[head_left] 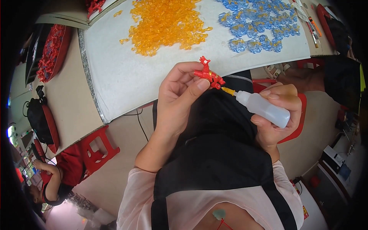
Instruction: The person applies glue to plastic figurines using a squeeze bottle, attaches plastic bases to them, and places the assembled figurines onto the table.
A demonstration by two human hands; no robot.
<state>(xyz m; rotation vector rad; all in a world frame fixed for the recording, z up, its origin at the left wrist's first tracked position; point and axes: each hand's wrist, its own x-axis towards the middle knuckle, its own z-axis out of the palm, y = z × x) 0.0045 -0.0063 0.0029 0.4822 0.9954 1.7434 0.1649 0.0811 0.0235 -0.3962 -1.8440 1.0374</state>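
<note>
Between the thumb and fingers of my left hand (178,86) is a small red plastic toy figure part (209,74) with gold and black details and a red hand-like piece on top. My right hand (281,111) is wrapped round a translucent white squeeze bottle (264,108), tilted with its yellow needle tip (229,91) up and to the left. The tip is at the lower right end of the red part; whether it touches, I cannot tell. Both hands are above my black apron (214,153), just off the table's near edge.
On the white-covered table (111,76) lie a heap of clear orange pieces (165,25) and rows of clear blue pieces (257,25). An orange-handled knife (315,26) lies far right. At left are a tray of red parts (55,51), a red stool (97,149) and another person (57,178).
</note>
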